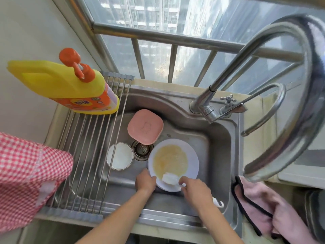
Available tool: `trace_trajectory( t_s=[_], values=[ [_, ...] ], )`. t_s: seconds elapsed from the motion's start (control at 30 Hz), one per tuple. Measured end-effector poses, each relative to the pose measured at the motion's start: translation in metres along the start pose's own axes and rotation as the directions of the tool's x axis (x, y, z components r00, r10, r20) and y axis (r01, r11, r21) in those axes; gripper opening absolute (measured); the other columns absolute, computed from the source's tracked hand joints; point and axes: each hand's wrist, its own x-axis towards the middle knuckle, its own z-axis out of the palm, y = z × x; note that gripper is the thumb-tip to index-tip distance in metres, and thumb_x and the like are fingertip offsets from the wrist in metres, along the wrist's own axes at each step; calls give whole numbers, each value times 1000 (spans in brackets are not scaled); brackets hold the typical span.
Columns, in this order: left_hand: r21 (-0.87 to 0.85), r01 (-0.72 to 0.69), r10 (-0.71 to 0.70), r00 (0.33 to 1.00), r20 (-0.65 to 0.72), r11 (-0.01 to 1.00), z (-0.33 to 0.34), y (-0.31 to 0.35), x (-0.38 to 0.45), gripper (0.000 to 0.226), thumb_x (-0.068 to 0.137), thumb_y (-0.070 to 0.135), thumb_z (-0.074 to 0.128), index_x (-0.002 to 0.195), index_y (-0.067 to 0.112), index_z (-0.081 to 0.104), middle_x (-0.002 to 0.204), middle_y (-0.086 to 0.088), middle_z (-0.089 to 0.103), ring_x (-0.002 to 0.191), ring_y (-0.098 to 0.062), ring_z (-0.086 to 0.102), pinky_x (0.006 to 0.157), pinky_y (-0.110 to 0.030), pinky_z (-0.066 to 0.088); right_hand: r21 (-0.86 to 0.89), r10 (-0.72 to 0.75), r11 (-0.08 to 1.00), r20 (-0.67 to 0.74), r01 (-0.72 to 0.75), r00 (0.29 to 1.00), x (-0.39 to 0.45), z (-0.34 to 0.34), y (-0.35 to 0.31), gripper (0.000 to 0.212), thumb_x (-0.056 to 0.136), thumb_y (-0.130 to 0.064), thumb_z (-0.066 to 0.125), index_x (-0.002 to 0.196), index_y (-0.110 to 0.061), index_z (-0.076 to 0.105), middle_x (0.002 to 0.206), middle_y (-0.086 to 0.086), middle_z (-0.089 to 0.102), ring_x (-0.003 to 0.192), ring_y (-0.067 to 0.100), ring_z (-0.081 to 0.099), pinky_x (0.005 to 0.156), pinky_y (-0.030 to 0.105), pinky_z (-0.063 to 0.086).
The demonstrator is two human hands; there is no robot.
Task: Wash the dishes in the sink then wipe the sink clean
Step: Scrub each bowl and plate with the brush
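Scrubbing the plate (pixel 173 164) beside the drain (pixel 142 150): our left hand (pixel 145 180) grips its near-left rim, our right hand (pixel 195 190) pinches a sponge (pixel 169 179) on its near edge (yellow residue lies beyond, toward the drain).

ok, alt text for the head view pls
Left hand grips a white plate smeared yellow while the right hand scrubs it with a white brush in a steel sink. A pink dish and white bowl wait beside the drain.

No legible text found. The detergent bottle (pixel 70 85) carries an orange label (pixel 88 103), its print too blurred to read.
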Motion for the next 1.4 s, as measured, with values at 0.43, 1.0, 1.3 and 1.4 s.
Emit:
trace_trajectory(
  t_s=[0.43,1.0,1.3,1.4],
  values=[
    [-490,413,-413,903,115,768,9,4,14,59,48,24,97,95,-2,72,96,-14,74,90,-29,73,77,-31,57,164,77,986,-227,-40,971,43,-7,-24,28,100,-27,45,124,-36,56,104,0,73,100,32,65,80,38,52],
    [-430,390,-433,902,-1,814,22,39,-9,28,84,10,67,110,2,70,116,-16,70,111,-37,65,87,-36,53,462,351,871,-344,-168,871,36,-10,-11,25,100,-24,49,117,-32,66,101,8,73,96,38,63,80,39,50],
    [-494,335,-455,879,-143,802,32,55,-4,37,75,7,74,111,0,66,121,-21,63,108,-42,62,90,-42,54,548,370,822,-308,-154,877,41,-15,-7,24,102,-16,52,118,-18,69,102,12,73,93,34,60,70,25,31],
    [-554,391,-482,876,-22,735,27,50,-4,34,72,15,77,102,-1,73,107,-18,72,99,-38,69,78,-34,56,517,382,835,-303,-185,873,39,-17,-10,22,103,-19,51,116,-21,68,96,11,73,76,26,50,69,27,34]
  ],
)
